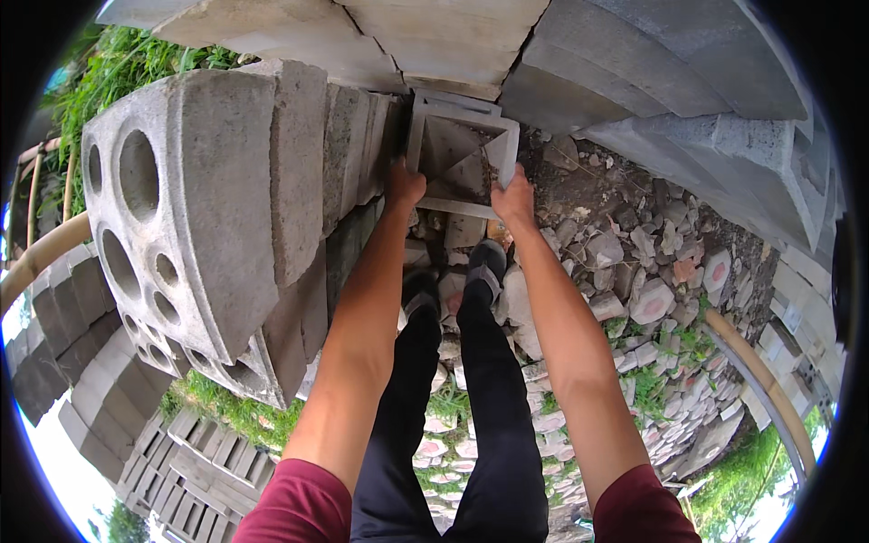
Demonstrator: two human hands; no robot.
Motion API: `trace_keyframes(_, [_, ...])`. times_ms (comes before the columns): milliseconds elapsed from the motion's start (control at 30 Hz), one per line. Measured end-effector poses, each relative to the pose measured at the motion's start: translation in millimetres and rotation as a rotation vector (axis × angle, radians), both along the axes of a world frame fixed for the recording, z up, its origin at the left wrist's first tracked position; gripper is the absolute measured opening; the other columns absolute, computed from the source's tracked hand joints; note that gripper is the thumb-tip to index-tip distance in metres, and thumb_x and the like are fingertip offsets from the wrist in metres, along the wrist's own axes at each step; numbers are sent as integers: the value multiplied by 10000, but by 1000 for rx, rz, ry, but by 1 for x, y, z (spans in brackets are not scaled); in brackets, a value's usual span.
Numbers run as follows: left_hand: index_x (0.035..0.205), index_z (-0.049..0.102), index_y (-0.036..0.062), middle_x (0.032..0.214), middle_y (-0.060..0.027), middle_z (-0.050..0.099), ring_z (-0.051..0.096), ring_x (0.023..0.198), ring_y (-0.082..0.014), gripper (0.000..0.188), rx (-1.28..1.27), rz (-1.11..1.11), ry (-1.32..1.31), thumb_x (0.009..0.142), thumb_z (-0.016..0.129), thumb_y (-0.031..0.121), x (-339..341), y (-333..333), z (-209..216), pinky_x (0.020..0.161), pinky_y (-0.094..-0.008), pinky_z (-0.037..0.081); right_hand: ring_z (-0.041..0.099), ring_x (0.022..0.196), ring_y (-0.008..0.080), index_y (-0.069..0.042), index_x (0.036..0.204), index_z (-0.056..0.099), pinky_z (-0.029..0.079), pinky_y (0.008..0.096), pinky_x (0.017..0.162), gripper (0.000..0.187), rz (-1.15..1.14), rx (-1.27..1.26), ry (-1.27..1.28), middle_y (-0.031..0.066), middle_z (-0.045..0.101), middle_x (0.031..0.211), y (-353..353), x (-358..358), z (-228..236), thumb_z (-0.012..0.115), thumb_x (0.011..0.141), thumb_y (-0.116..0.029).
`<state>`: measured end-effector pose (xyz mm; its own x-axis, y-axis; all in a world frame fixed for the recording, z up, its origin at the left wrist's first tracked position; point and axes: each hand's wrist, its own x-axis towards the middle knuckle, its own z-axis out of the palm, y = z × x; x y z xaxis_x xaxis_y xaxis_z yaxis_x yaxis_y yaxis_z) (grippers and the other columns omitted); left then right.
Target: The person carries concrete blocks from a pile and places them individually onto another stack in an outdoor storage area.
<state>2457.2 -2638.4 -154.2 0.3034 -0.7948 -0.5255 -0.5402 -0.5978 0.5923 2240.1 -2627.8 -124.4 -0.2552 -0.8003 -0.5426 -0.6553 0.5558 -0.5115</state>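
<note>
Both my arms reach forward to a square grey concrete ventilation block (510, 147) with a raised rim and slanting faces inside it. My left hand (405, 184) is closed on its left side, and my right hand (514, 196) grips the right side near the close corner. The fingers beyond the rim are partly hidden. Just past the block, the edge of another pale concrete piece (457, 102) shows against stacked slabs. Bits of dark debris lie within the block's hollow.
Concrete blocks with round holes (226, 199) are stacked close on my left. Grey slabs (670, 54) rise ahead and to the right. Rubble and broken pavers (625, 249) cover the ground by my feet. A curved pole (760, 389) stands at the right.
</note>
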Motion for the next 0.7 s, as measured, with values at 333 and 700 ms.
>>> trace_keyframes(333, [1223,556,-53,1207,-278,590,549,1169,-390,528,-172,-26,-169,708,537,63,0,-58,-17,1012,-415,421,599,1060,438,-5,1346,410,495,461,934,626,-17,-64,2,301,613,1127,-44,14,-35,660,803,-190])
trace_keyframes(700, [1202,589,-30,1179,-256,613,580,1135,-376,489,-162,33,-283,723,566,64,-11,-63,-26,986,-407,460,606,1044,443,-3,1359,384,496,466,929,637,-5,-83,37,315,612,1109,-50,17,-44,651,813,-192])
